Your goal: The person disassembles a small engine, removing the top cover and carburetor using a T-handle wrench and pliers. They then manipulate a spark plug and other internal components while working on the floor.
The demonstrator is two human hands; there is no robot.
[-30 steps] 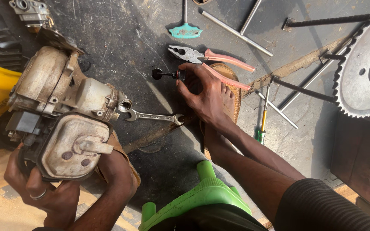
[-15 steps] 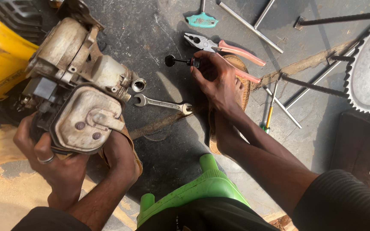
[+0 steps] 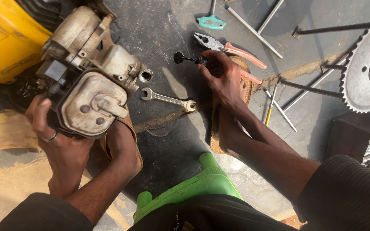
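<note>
My left hand [image 3: 50, 128], with a ring on one finger, grips the side of a dirty grey small engine [image 3: 86, 81] that leans against a yellow casing [image 3: 5, 38]. My right hand [image 3: 223, 77] reaches across the dark ground and closes on the handle end of a small black tool with a round head [image 3: 185, 58]. A double-ended spanner [image 3: 168, 99] lies on the ground between the engine and my right hand. Pliers with pink handles [image 3: 232, 49] lie just beyond my right hand.
A large toothed sprocket [image 3: 365, 72] lies at the right, with long thin metal rods [image 3: 253, 28] and threaded bars [image 3: 335, 29] scattered around. A teal-handled tool [image 3: 211, 21] sits at the top. A green plastic stool [image 3: 193, 188] is under me. Sandy ground [image 3: 9, 171] fills the lower left.
My view has shifted, so the engine now sits further up and left. My right hand still holds the black tool. My left hand has slid up the engine's side.
</note>
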